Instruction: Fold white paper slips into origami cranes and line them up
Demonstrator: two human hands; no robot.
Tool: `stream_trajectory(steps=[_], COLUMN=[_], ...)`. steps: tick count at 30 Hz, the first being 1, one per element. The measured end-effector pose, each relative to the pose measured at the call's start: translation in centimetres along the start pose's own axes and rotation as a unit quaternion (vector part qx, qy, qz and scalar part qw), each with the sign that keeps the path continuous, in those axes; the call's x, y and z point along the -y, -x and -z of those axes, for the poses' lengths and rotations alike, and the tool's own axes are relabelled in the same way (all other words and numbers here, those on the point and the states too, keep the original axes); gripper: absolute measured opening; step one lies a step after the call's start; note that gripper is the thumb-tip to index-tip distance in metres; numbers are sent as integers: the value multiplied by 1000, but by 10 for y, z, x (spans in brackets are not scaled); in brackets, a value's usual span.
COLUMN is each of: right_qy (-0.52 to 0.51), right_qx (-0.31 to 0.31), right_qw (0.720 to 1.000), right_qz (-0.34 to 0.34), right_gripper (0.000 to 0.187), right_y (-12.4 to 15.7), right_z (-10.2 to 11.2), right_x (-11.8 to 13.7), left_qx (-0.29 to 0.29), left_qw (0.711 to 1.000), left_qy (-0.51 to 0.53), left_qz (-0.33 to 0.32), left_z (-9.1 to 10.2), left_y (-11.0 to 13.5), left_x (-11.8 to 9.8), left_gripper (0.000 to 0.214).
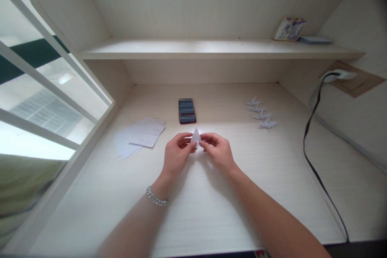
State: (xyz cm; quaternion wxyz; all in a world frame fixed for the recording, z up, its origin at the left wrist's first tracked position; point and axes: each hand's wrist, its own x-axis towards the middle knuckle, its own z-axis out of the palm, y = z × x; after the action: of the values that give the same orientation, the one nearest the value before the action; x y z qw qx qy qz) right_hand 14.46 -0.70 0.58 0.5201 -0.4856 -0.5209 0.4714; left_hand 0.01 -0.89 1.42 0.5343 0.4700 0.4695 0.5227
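A small folded piece of white paper (196,136), pointed at the top, is pinched between both my hands over the middle of the pale wooden desk (193,201). My left hand (177,154), with a silver chain bracelet on the wrist, grips its left side with curled fingers. My right hand (217,150) grips its right side the same way. Just behind the hands lies a dark phone (186,111), flat on the desk.
A loose stack of white paper sheets (139,136) lies to the left. Several finished paper cranes (261,115) stand in a row at the right. A black cable (314,157) runs from a wall socket (341,75) across the desk's right side. A shelf (211,48) above holds a small packet (289,29).
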Motion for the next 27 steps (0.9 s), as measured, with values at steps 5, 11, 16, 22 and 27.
stream_trajectory(steps=[5, 11, 16, 22, 27], right_qy=[-37, -91, -97, -142, -152], right_qx=[4, 43, 65, 54, 51], right_qw=[999, 992, 989, 983, 980], right_qz=[-35, -78, -90, -99, -115], right_gripper=[19, 22, 18, 8, 17], right_y=[-3, -2, -2, -3, -3], right_z=[1, -1, 0, 3, 4], right_x=[-3, 1, 0, 2, 4], left_qx=[-5, -11, 15, 42, 40], left_qw=[1000, 999, 998, 999, 999], left_qy=[-19, -15, -43, 2, -35], left_qz=[-5, -29, -33, 4, 5], left_z=[1, 0, 1, 4, 2], left_y=[0, 0, 0, 0, 1], left_x=[0, 1, 1, -4, -4], left_gripper=[34, 27, 19, 23, 25])
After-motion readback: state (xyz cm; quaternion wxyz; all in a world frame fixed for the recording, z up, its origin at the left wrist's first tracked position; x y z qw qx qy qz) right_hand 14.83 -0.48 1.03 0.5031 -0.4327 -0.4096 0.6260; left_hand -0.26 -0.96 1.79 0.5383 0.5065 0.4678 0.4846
